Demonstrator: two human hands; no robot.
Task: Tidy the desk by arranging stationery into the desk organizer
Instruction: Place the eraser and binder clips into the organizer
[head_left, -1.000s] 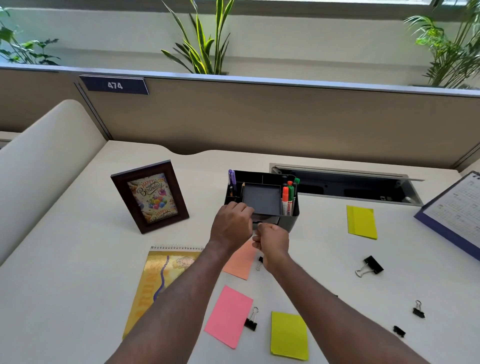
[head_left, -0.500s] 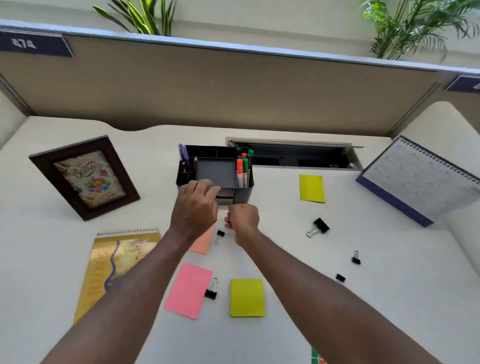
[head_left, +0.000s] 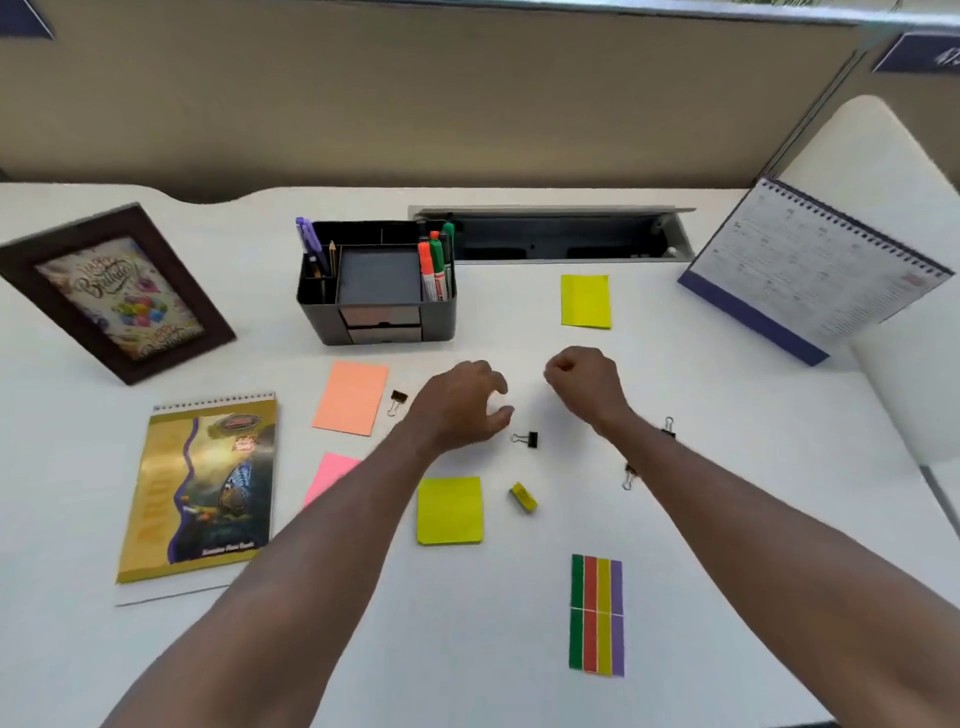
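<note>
The black desk organizer (head_left: 311, 312) stands at the back of the desk with markers (head_left: 435, 265), a purple pen (head_left: 308, 240) and two small front drawers pushed in. My left hand (head_left: 457, 408) hovers in front of it with loosely spread fingers, just left of a black binder clip (head_left: 527, 439). My right hand (head_left: 587, 384) is curled into a fist with nothing visible in it. Loose on the desk lie orange (head_left: 350, 397), pink (head_left: 330, 474) and two yellow sticky notes (head_left: 449, 510) (head_left: 585, 301), and more binder clips (head_left: 397, 402) (head_left: 667, 427) (head_left: 628, 475).
A small yellow block (head_left: 523, 498) and coloured flag strips (head_left: 596, 616) lie near me. A spiral notebook (head_left: 200, 488) and photo frame (head_left: 114, 296) sit on the left, a desk calendar (head_left: 810, 270) on the right. An open cable tray (head_left: 556, 234) runs behind.
Both hands have drawn back from the organizer's drawers toward me and to the right. The left hand's fingers have spread. The view has tilted down.
</note>
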